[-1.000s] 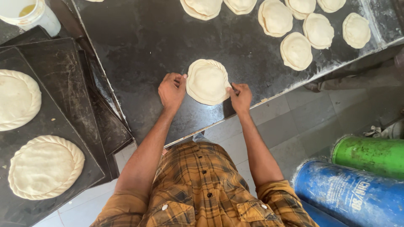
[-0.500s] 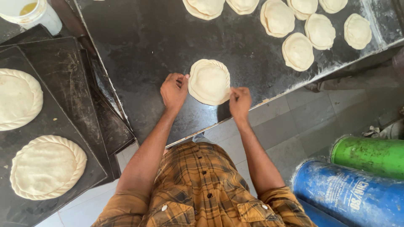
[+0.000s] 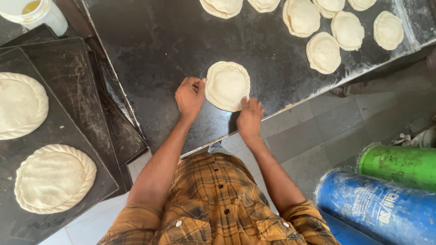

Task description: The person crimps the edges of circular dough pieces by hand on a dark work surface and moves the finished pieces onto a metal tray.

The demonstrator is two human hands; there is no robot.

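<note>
One dough round (image 3: 227,85) lies on the tabletop (image 3: 154,50) near its front edge, more rounds (image 3: 323,52) behind it to the right, trays (image 3: 68,90) carrying two crimped rounds (image 3: 54,178) on the left.

- Dark, flour-dusted metal worktable (image 3: 150,54), far centre, edge running diagonally.
- Grey square-tiled floor (image 3: 318,131), right and near.
- Green cylinder (image 3: 399,165) and blue cylinder (image 3: 377,211) lying near right.
- Black baking trays (image 3: 77,86), left.
- Daylight, soft shadows.

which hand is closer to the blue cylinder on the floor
Right. The right hand sits at the dough round's lower edge, nearer the blue cylinder; the left hand is further away.
</note>
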